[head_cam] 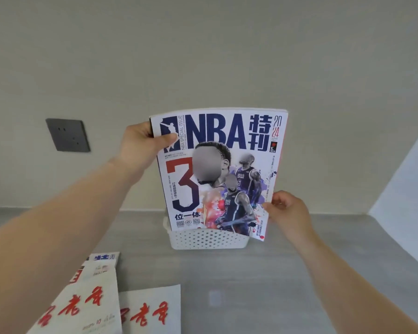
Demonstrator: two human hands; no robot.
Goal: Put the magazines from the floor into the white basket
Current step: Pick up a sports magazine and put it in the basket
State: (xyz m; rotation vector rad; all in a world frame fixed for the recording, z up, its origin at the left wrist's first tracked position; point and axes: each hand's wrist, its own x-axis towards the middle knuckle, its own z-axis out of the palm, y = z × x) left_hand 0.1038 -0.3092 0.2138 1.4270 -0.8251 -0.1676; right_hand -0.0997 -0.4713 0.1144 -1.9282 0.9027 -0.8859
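A basketball magazine [217,150] with a white cover and blue lettering stands upright against the wall, its lower edge inside the white perforated basket [209,239]. My left hand [143,145] grips its top left corner, thumb on the cover. My right hand [286,210] pinches its lower right edge, where a corner pokes out over the basket's right side. Several white magazines with red script [94,307] lie on the grey floor at the lower left, partly under my left forearm.
A dark wall socket [68,135] sits on the beige wall to the left. Grey floor [263,285] stretches in front of and to the right of the basket. A slanted white panel [405,189] rises at the far right.
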